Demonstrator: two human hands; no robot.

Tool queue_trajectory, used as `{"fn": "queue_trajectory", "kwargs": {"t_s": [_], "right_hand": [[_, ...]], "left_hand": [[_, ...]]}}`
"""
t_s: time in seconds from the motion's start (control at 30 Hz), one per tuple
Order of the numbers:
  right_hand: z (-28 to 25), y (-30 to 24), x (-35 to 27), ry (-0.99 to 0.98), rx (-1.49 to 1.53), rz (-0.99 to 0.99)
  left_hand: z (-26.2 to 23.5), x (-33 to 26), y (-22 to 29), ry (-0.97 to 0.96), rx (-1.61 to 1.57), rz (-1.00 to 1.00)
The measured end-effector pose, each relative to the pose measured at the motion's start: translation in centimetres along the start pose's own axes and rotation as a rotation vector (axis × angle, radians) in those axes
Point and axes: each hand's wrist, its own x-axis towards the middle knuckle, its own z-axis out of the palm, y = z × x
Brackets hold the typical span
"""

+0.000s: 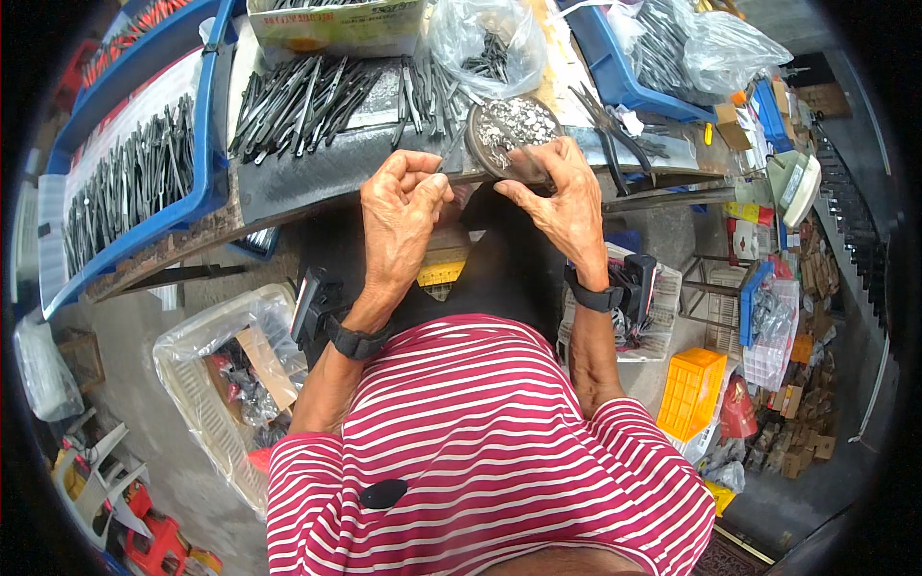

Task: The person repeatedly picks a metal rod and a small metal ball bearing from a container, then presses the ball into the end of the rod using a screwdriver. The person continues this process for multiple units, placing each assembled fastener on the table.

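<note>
Pinching a thin metal piece (449, 154) between thumb and forefinger, my left hand (401, 206) sits just left of the middle of the frame, at the near edge of the dark surface (317, 173). Those fingers are pressed together on the piece, which slants up and to the right toward a round dish (511, 130) filled with small shiny metal bits. My right hand (562, 197) rests against the near rim of that dish, fingers curled loosely and spread a little along its edge; whether they grip anything small I cannot tell, since the fingertips are partly hidden. The two hands are close, with only a narrow gap between them just below the dish.

Both wrists carry black watches (357, 341), and my red and white striped shirt (480, 451) fills the bottom centre of the frame.

Behind the hands, across the upper middle of the frame, a heap of slim dark metal tools (307, 96) lies spread on the surface. A clear plastic bag (485, 43) with more dark pieces stands just above the dish. At the upper left, a long blue tray (206, 144) holds rows of similar tools, and another blue tray (615, 67) sits at the upper right. Low on the left, a pale basket (197, 403) lined with plastic stands on the floor, and an orange crate (691, 389) sits at the lower right.
</note>
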Motion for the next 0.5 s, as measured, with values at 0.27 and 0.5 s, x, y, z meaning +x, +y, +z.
{"fn": "queue_trajectory", "kwargs": {"t_s": [0.27, 0.5], "right_hand": [[0.5, 0.52, -0.57, 0.055, 0.023, -0.056], [0.89, 0.36, -0.89, 0.078, -0.009, -0.089]], "left_hand": [[0.08, -0.14, -0.13, -0.014, -0.031, -0.007], [0.12, -0.26, -0.28, -0.018, -0.017, -0.005]]}}
